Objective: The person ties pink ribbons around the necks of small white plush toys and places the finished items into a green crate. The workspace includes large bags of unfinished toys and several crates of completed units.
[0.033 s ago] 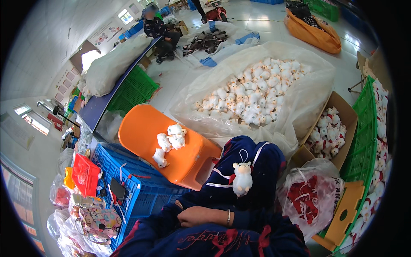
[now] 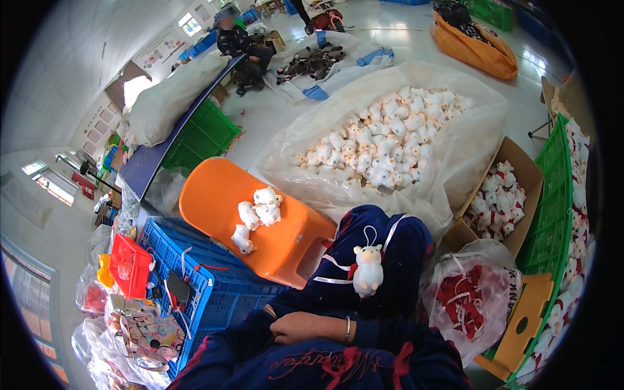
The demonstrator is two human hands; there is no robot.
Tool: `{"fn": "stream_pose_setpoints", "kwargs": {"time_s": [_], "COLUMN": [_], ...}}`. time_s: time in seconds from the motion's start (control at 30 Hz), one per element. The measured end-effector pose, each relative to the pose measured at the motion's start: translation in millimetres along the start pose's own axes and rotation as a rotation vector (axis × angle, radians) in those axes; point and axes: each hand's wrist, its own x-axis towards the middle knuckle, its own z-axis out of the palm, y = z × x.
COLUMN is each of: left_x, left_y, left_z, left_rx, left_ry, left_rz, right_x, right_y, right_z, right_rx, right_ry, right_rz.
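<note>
My right hand (image 2: 305, 328), with a bracelet at the wrist, lies across my lower body. Its fingers are curled in and nothing shows in them. My left sleeve (image 2: 257, 325) meets it near the cuff, where only a sliver of skin shows; the left fingers are hidden. On my dark blue trouser leg, in front of the hands and apart from them, rests a small white plush animal (image 2: 368, 273) with a beige face and a hanging loop. Red cloth and white ribbon (image 2: 333, 281) stick out beside it.
Several white plush toys (image 2: 259, 209) lie on an orange chair (image 2: 208, 188), beside a blue crate (image 2: 234, 292). Ahead lies a large plastic sack of plush toys (image 2: 390, 140). At right stand a cardboard box (image 2: 530, 185) and a bag of red pieces (image 2: 465, 299). A person (image 2: 237, 45) sits far off.
</note>
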Motion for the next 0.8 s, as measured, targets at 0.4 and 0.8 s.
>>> {"fn": "stream_pose_setpoints", "kwargs": {"time_s": [0.4,0.8], "left_x": [-14.3,88.7], "left_y": [-7.6,-169.0], "left_z": [-36.6,-36.5], "left_rx": [0.136,0.069], "left_ry": [0.046,-0.273], "left_rz": [0.007,1.055], "right_x": [-0.2,-5.7], "right_y": [9.5,13.3], "right_z": [3.9,-4.0], "right_rx": [0.013,-0.007], "right_ry": [0.055,0.072], "right_rz": [-0.018,0.047]}}
